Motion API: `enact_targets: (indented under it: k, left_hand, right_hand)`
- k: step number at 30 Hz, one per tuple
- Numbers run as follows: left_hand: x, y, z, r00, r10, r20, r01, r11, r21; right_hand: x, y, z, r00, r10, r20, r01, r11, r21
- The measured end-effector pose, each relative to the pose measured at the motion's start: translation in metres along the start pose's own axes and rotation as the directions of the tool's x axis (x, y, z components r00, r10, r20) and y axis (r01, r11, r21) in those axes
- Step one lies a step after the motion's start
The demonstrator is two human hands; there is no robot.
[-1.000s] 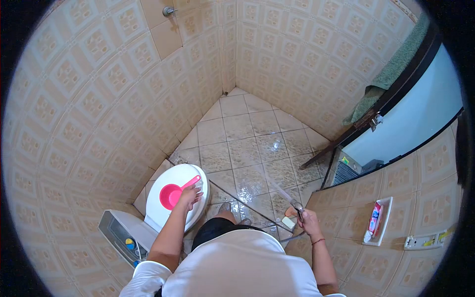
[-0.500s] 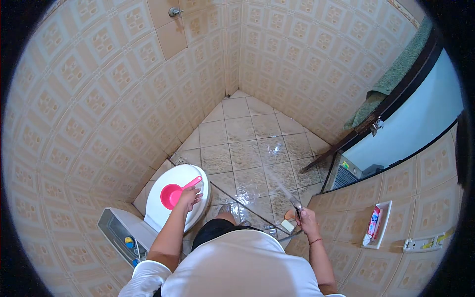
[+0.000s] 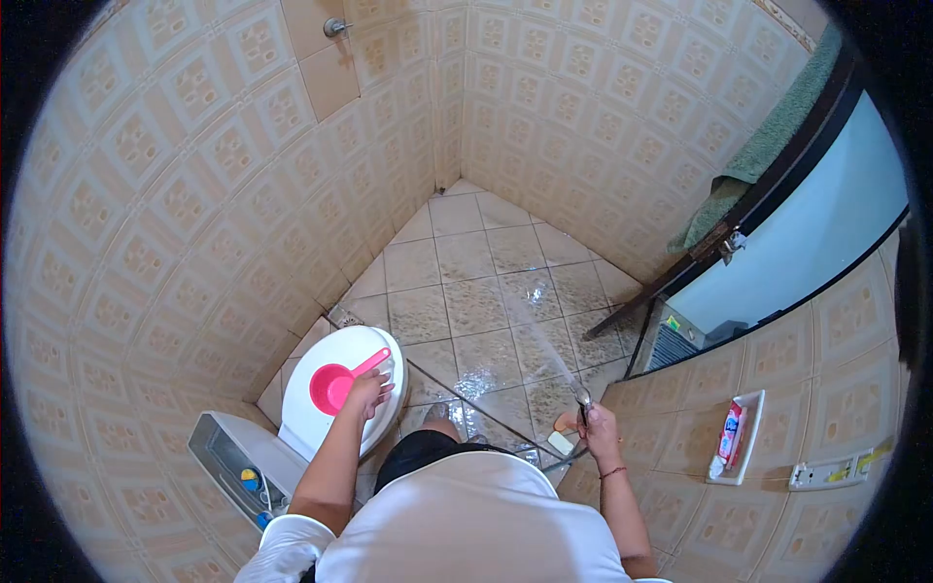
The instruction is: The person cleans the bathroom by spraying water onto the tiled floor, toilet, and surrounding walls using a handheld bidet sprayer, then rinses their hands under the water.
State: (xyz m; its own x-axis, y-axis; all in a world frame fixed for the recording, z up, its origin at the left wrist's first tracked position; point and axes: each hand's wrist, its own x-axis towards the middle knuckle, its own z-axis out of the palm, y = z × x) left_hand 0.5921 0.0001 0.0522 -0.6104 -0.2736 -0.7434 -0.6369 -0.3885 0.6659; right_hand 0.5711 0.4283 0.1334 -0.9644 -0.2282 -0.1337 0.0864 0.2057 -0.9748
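My right hand is closed around a handheld bidet sprayer. A thin jet of water leaves its head and runs forward over the wet floor tiles. On the white toilet lid rests a pink water dipper, its handle pointing to the upper right. My left hand hovers over the lid beside that handle, fingers apart and holding nothing. Below the sprayer, near my right foot's side, a small whitish block lies on the floor.
Behind the toilet its tank stands uncovered, with blue and yellow parts inside. A green towel hangs over the dark-edged door at right. A white wall tray holds a toothpaste tube. A tap juts from the far wall.
The view has shifted slightly. The water jet appears longer and reaches further toward the far corner. Both hands stay nearly in place, and the dipper has not moved on the lid.
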Motion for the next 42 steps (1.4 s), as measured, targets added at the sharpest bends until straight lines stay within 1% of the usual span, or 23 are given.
enact_targets:
  k: [2,3,6,7,10,11,14,15,18,19,22,23,26,27,30,31,34,39,42]
  left_hand:
    - [0.001,-0.001,0.000,1.000,-0.010,0.000,0.010,1.000,0.009]
    - [0.001,-0.001,0.000,1.000,-0.014,0.000,0.014,1.000,0.014]
    - [0.004,-0.002,0.002,1.000,-0.013,0.010,0.013,1.000,0.012]
    - [0.005,-0.002,0.003,1.000,-0.013,0.012,0.013,1.000,0.008]
    - [0.003,0.000,0.009,1.000,-0.011,0.009,0.011,1.000,0.006]
    - [0.002,0.000,0.010,1.000,-0.009,0.005,0.009,1.000,0.004]
    - [0.010,-0.002,0.012,0.999,-0.018,0.031,0.017,1.000,0.020]
    - [0.013,-0.002,0.013,0.999,-0.020,0.043,0.019,0.999,0.028]
    - [0.017,-0.002,0.019,0.999,-0.025,0.044,0.023,0.999,0.036]
    - [0.016,-0.001,0.021,0.999,-0.028,0.041,0.027,0.999,0.036]
    - [0.015,0.001,0.024,0.998,-0.022,0.058,0.020,0.999,0.034]
    - [0.014,0.002,0.025,0.998,-0.017,0.063,0.015,0.999,0.032]
    - [0.012,0.005,0.026,0.998,-0.016,0.060,0.012,0.998,0.057]
    - [0.012,0.005,0.027,0.998,-0.015,0.059,0.011,0.998,0.068]
    - [0.014,0.005,0.026,0.997,-0.025,0.066,0.021,0.998,0.067]
    - [0.016,0.006,0.026,0.997,-0.030,0.068,0.026,0.998,0.064]
    - [0.020,0.010,0.027,0.994,-0.040,0.100,0.033,0.997,0.073]
    - [0.023,0.022,0.031,0.994,-0.019,0.104,0.011,0.997,0.077]
    - [0.027,0.030,0.028,0.997,-0.007,0.082,0.001,0.997,0.081]
  right_hand:
    - [-0.004,-0.006,-0.001,0.998,0.052,-0.041,-0.052,0.999,0.016]
    - [-0.006,-0.005,-0.002,0.998,0.053,-0.046,-0.052,0.998,0.017]
    - [-0.020,0.005,-0.009,0.990,0.128,0.060,-0.126,0.991,-0.034]
    - [-0.025,0.008,-0.012,0.990,0.130,0.055,-0.128,0.991,-0.034]
    - [-0.042,0.017,-0.023,0.973,0.224,0.054,-0.223,0.974,-0.026]
    - [-0.045,0.022,-0.028,0.973,0.227,0.049,-0.225,0.974,-0.026]
    - [-0.050,0.036,-0.037,0.964,0.146,-0.223,-0.136,0.989,0.058]
    - [-0.055,0.038,-0.037,0.962,0.147,-0.231,-0.137,0.989,0.060]
    - [-0.067,0.041,-0.037,0.971,0.211,-0.110,-0.200,0.974,0.104]
    - [-0.068,0.043,-0.037,0.970,0.212,-0.115,-0.200,0.974,0.106]
    - [-0.070,0.051,-0.041,0.940,0.191,-0.283,-0.182,0.982,0.056]
    - [-0.069,0.052,-0.044,0.939,0.191,-0.286,-0.183,0.982,0.057]
    - [-0.064,0.051,-0.050,0.904,0.065,-0.423,-0.066,0.998,0.011]
    - [-0.063,0.050,-0.051,0.902,0.066,-0.427,-0.067,0.998,0.014]
    - [-0.053,0.034,-0.049,0.907,-0.018,-0.420,-0.009,0.998,-0.063]
    - [-0.051,0.033,-0.047,0.906,-0.019,-0.423,-0.008,0.998,-0.063]
    - [-0.043,0.028,-0.041,0.928,-0.115,-0.354,0.098,0.993,-0.067]
    - [-0.035,0.012,-0.032,0.925,-0.112,-0.362,0.096,0.993,-0.061]
    - [-0.029,0.009,-0.029,0.926,-0.123,-0.356,0.090,0.990,-0.108]
